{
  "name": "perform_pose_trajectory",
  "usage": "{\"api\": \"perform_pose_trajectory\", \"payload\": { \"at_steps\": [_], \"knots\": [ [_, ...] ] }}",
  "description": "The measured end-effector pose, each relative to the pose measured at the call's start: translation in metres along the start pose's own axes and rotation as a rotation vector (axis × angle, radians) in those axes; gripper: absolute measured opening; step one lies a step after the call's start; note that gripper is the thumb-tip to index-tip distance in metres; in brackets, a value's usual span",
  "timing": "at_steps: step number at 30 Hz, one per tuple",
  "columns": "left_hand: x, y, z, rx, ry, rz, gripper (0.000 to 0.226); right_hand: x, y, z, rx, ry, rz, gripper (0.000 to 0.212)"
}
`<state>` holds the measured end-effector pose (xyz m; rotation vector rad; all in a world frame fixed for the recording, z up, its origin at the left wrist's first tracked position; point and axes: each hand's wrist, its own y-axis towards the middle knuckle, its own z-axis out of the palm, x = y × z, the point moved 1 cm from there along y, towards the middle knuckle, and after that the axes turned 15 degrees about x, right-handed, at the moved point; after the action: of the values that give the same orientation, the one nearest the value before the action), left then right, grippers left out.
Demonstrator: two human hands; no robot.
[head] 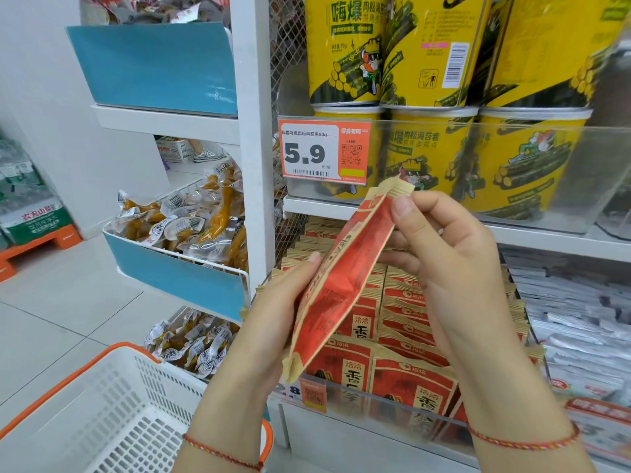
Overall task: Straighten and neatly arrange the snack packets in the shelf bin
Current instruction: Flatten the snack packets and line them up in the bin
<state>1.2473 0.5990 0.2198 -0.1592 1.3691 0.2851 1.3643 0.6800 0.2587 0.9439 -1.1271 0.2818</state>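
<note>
With your left hand (273, 322) and right hand (440, 264) both pinching the red-and-tan snack packet (336, 281) edge-on above the shelf bin (386, 407), square it, then slot it upright at five o'clock, probably into the front row.

pale tiled floor (68, 319), white shelving (254, 131)

both raised; left hand (273, 312) grips packet's lower part, right hand (440, 254) pinches top.
</note>
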Motion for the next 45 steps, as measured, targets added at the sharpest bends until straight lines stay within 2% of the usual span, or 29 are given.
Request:
{"api": "perform_pose_trajectory", "payload": {
  "at_steps": [3, 5, 9, 12, 19, 22, 27, 32, 35, 38, 42, 45],
  "knots": [
    [0.005, 0.003, -0.005, -0.044, -0.001, 0.050, 0.055, -0.002, -0.002, 0.000, 0.041, -0.095, 0.047, 0.014],
    [0.008, 0.006, -0.008, -0.144, -0.086, 0.091, 0.042, -0.004, -0.003, 0.003, 0.118, -0.157, 0.080, 0.017],
    [0.007, 0.010, -0.018, -0.239, -0.361, 0.186, 0.038, -0.011, -0.005, 0.008, 0.316, -0.308, 0.204, 0.022],
    [0.005, 0.011, -0.022, -0.258, -0.467, 0.203, 0.034, -0.020, -0.006, 0.012, 0.482, -0.456, 0.301, 0.015],
    [0.008, 0.012, -0.027, -0.235, -0.589, 0.240, 0.029, -0.027, -0.005, 0.016, 0.563, -0.401, 0.300, 0.007],
    [0.009, 0.012, -0.027, -0.205, -0.605, 0.231, 0.028, -0.028, -0.005, 0.013, 0.553, -0.380, 0.297, 0.011],
    [0.013, 0.014, -0.027, -0.151, -0.476, 0.214, 0.035, -0.028, -0.003, 0.009, 0.505, -0.401, 0.296, 0.016],
    [0.012, 0.011, -0.026, -0.235, -0.288, 0.235, 0.037, -0.030, 0.000, 0.001, 0.276, -0.329, 0.330, 0.029],
    [0.010, 0.010, -0.020, -0.274, -0.209, 0.218, 0.039, -0.034, 0.000, -0.002, 0.213, -0.333, 0.345, 0.020],
    [0.009, 0.008, -0.016, -0.229, -0.145, 0.218, 0.037, -0.039, 0.001, -0.006, 0.161, -0.310, 0.382, 0.012],
    [0.003, 0.006, -0.009, -0.101, -0.228, 0.250, 0.051, -0.045, 0.002, -0.008, 0.159, -0.177, 0.474, 0.019],
    [0.001, 0.004, -0.007, -0.062, -0.283, 0.295, 0.056, -0.047, 0.001, -0.007, 0.237, -0.063, 0.537, 0.019]
  ]
}}
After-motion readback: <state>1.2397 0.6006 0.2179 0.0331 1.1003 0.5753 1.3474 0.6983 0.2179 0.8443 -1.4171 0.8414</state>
